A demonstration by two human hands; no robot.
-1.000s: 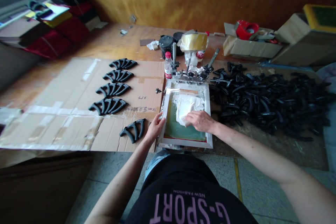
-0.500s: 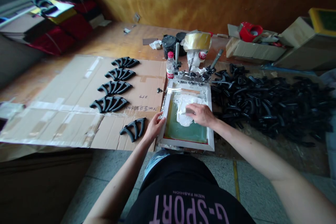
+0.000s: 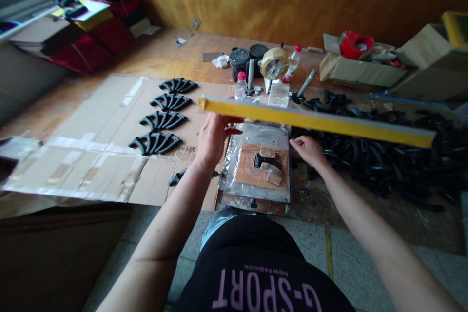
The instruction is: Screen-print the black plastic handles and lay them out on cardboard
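A screen-printing frame [image 3: 310, 121] is tilted up and seen edge-on, a long bar with a yellow edge. My left hand [image 3: 212, 140] grips it near its left end, with fingers at its underside. Below lies a metal base plate [image 3: 228, 175] bearing a wooden block [image 3: 244, 170]. A curved black plastic part [image 3: 269, 160] rests on that block. My right hand [image 3: 310, 150] is closed, fingertips together, just right of the plate; what it holds, if anything, cannot be made out.
Several groups of curved black parts [image 3: 157, 144] lie on cardboard [image 3: 91, 117] at left. A large heap of black parts [image 3: 387, 165] covers the right side. Bottles [image 3: 241, 87], dark tubs [image 3: 239, 62] and a tape roll [image 3: 274, 64] stand behind; an open carton [image 3: 361, 69] is back right.
The frame has swung up from the base, uncovering the block and black part. My left hand has moved up with it; my right hand has left the white ink and moved right.
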